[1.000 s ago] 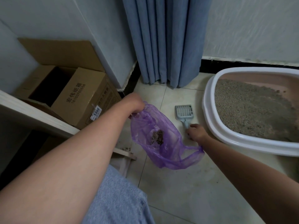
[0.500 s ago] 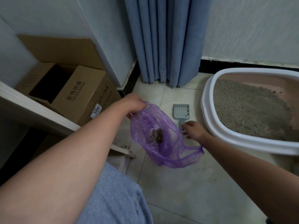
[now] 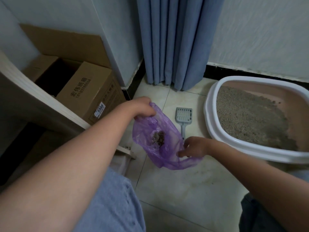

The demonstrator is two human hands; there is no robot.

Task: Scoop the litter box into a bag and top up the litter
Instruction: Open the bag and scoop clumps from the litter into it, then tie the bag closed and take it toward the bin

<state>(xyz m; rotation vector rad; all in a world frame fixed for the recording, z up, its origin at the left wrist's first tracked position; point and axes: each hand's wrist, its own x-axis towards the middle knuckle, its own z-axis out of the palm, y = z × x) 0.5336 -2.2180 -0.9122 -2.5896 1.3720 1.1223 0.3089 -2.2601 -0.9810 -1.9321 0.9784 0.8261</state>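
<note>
Left hand (image 3: 142, 107) pinches the top rim of the thin translucent purple plastic bag (image 3: 160, 146), held open above the tiled floor (dark clump (image 3: 158, 138) of scooped litter inside). Right hand (image 3: 194, 147), fingers loosely spread, touches the bag's lower rim. Grey slotted plastic scoop (image 3: 183, 117) lies on the floor between the bag and the white-rimmed pink litter box (image 3: 215, 138).

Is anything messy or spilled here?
Yes. Some litter crumbs lie on the low wooden ledge left of the purple bag, outside the litter box, and its litter is heaped unevenly.
</note>
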